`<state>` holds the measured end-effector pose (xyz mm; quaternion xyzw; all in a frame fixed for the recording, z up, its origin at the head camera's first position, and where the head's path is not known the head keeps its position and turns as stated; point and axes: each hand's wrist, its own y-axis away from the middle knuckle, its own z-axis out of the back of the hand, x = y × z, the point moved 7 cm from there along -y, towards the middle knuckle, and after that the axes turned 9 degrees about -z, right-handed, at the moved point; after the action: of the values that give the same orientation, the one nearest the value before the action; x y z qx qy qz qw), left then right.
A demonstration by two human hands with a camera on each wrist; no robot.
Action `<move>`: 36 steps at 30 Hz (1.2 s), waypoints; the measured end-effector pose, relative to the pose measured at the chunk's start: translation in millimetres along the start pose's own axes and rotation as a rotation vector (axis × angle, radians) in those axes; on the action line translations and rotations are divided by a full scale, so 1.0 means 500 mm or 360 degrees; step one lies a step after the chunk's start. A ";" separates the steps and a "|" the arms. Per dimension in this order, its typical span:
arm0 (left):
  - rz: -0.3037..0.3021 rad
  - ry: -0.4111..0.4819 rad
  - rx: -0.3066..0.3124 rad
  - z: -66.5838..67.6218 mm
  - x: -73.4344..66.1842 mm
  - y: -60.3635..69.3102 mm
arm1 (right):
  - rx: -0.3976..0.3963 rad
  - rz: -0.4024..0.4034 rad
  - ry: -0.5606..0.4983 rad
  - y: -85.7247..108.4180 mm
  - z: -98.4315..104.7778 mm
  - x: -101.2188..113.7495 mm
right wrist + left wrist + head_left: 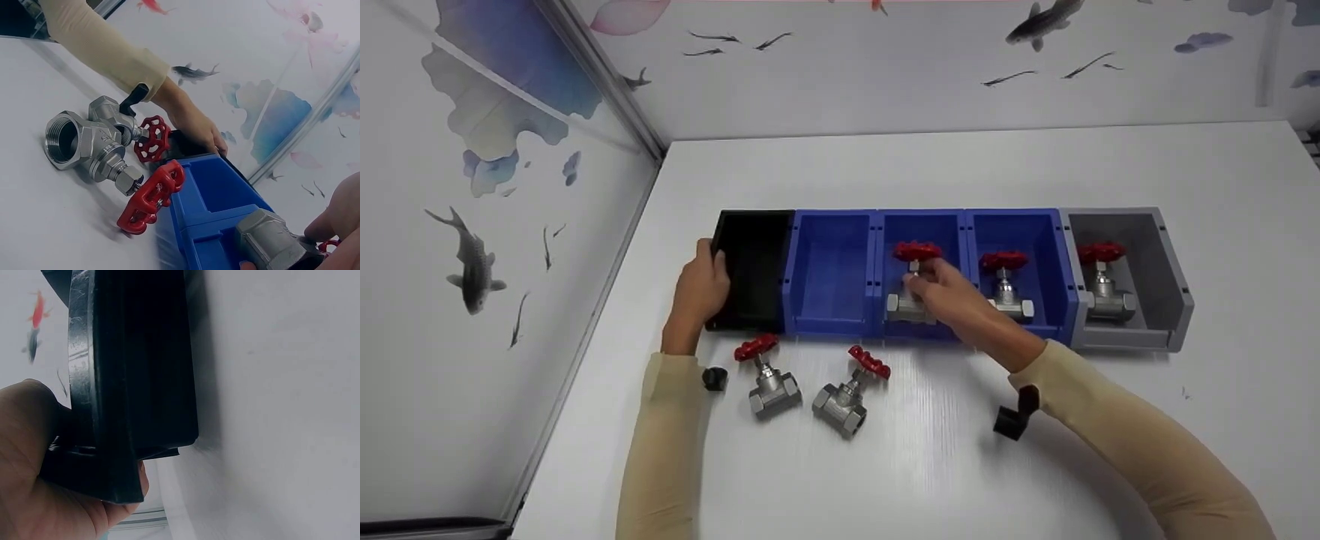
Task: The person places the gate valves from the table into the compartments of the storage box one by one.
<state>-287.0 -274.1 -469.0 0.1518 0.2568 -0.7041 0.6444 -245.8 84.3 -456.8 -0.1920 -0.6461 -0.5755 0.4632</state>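
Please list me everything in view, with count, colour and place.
Black bin: one, black, row's left end
Blue bins: three, blue, row's middle
Grey bin: one, grey, row's right end
Table: one, white, under bins
Valves: five, silver and red; two on table, one held at the middle blue bin, one each in right blue and grey bins
Walls: two, patterned white, behind and left
Post: one, grey, between walls
Wrist devices: two, black, at wrists
Left hand: one, bare, gripping black bin
Right hand: one, bare, holding a valve
Sleeves: two, beige, behind hands

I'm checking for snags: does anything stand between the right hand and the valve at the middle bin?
Nothing visible does: the right hand pinches the valve just below its red handwheel.
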 end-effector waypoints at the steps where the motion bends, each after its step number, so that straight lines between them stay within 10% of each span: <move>1: 0.0000 0.0001 -0.0002 0.000 0.000 0.000 | -0.0013 -0.0004 0.0003 -0.001 -0.001 0.000; 36: -0.0025 0.0009 0.0003 0.001 -0.004 0.002 | -0.0202 0.0081 -0.0042 -0.049 -0.006 -0.020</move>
<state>-285.9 -272.6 -467.9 0.1524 0.2592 -0.7089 0.6380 -258.9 77.7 -479.0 -0.2450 -0.6092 -0.6008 0.4559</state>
